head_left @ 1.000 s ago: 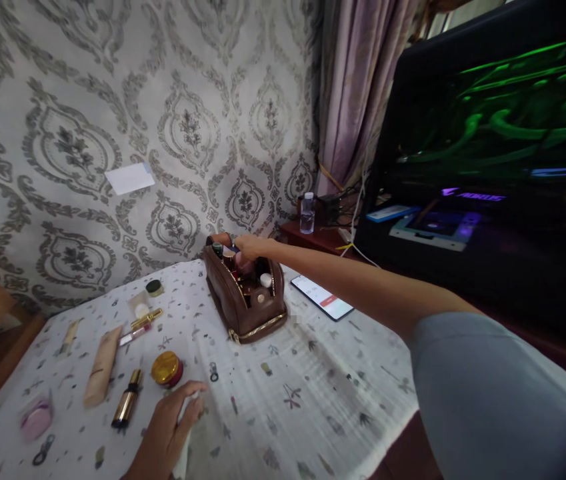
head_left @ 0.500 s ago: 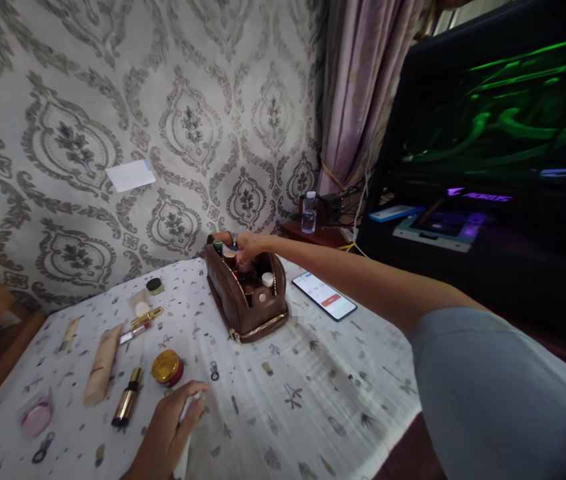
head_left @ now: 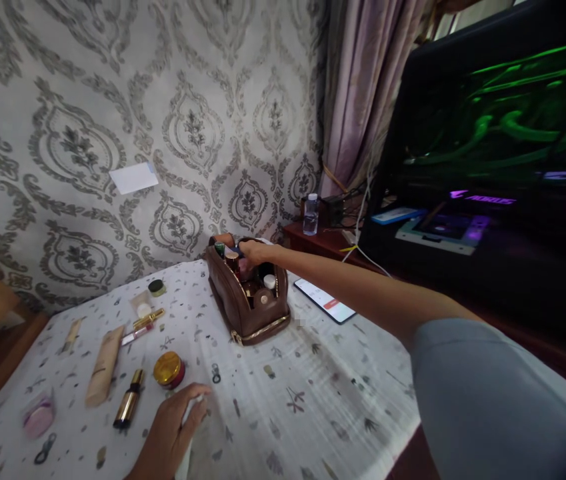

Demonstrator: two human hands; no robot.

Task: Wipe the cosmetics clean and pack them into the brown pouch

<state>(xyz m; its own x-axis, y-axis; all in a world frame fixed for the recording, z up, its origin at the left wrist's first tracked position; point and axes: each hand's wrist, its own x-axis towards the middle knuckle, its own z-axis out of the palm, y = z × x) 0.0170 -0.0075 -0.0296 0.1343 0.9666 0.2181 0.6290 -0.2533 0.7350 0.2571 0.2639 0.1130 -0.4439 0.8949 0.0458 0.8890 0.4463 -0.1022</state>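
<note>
My right hand (head_left: 251,255) reaches into the open brown cosmetic bag (head_left: 223,297). Its fingers are bent down together inside, and the bag's contents hide what they grip, if anything. Beside those fingers stand a bottle with a copper-coloured cap (head_left: 232,261) and a green-topped item (head_left: 219,248). A white round lid (head_left: 269,281) shows nearer the bag's right side. My left hand (head_left: 175,420) rests on the patterned cloth, thumb and forefinger apart, holding nothing. Just beyond it sits a red jar with a gold lid (head_left: 169,369).
Left lie a gold dropper bottle (head_left: 129,400), a beige tube (head_left: 105,367), a pink round item (head_left: 39,417), a gold tube (head_left: 149,318) and a dark-lidded jar (head_left: 156,288). A phone (head_left: 325,301) lies right of the bag. A water bottle (head_left: 311,215) and computer case (head_left: 487,147) stand beyond.
My right hand stays in the bag, its fingers slightly shifted. The whole view has moved a little; my left hand rests in much the same place.
</note>
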